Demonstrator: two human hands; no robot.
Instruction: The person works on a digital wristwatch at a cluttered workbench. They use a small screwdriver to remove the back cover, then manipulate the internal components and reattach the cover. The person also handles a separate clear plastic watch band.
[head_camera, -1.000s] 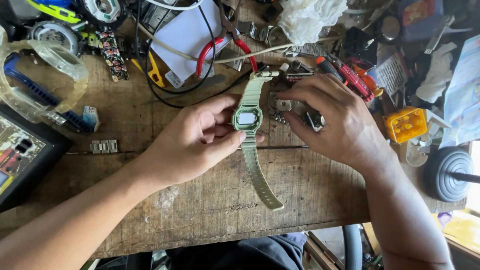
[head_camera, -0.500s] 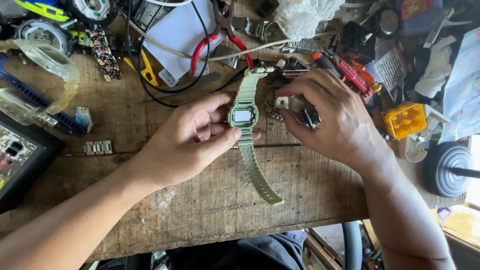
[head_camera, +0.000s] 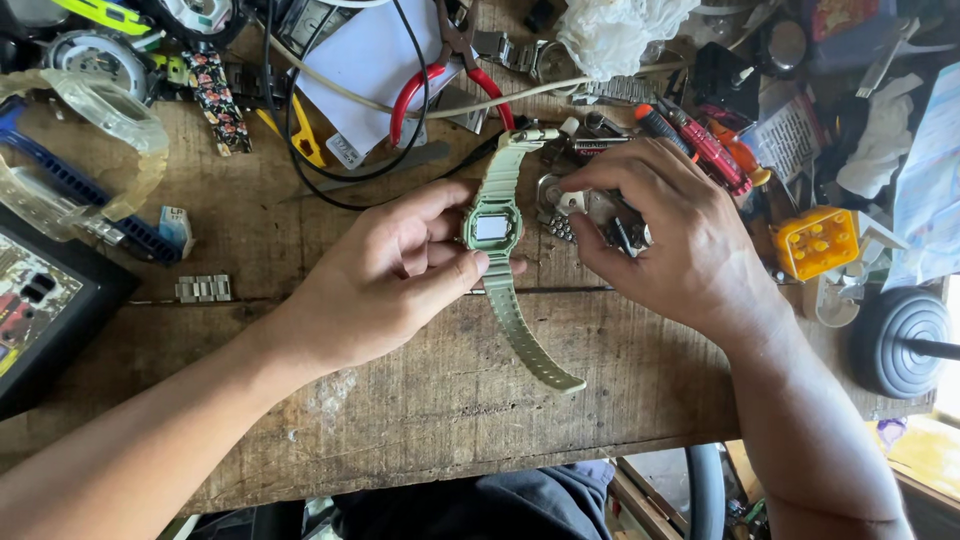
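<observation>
A worn wooden workbench (head_camera: 420, 400) lies under both hands. Since a moment ago the right hand (head_camera: 665, 235) has curled lower over small metal parts (head_camera: 565, 205); whether it grips one is unclear. The left hand (head_camera: 385, 275) still pinches the pale green digital watch (head_camera: 492, 225), which sits between the hands, its strap trailing toward the person. Red-handled pliers (head_camera: 450, 70) lie beyond.

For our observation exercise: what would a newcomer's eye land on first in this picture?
First, the pale green plastic digital watch at the middle of the worn wooden workbench, pinched in the grip of the left hand. The right hand sits beside it over small metal parts. Behind them, red-handled pliers and a small yellow plastic box at the right stand out.
</observation>
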